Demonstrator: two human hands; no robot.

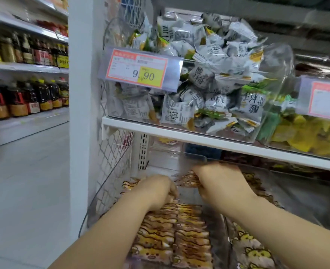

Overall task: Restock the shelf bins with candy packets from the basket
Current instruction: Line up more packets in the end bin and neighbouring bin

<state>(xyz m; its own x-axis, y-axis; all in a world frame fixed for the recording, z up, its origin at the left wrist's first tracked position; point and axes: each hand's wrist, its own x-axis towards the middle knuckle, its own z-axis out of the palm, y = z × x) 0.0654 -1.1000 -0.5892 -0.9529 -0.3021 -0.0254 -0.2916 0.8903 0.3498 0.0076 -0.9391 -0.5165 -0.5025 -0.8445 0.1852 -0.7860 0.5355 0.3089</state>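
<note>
Gripping bunch of tiger-print candy packets (188, 181) in curled right hand (222, 184) over clear lower-shelf bin (197, 158); left hand (156, 191) fingers down among stacked packet rows (179, 226) inside same bin, grip indiscernible

Soft, even store light is leaving only faint shadows. Motion blur is smearing the left hand (156, 191), the right hand (218, 183) and the tiger-striped yellow packets (179, 226) under them. Glare is streaking the clear plastic bin (280, 61) above them, and the frame edges are bowing.
</note>
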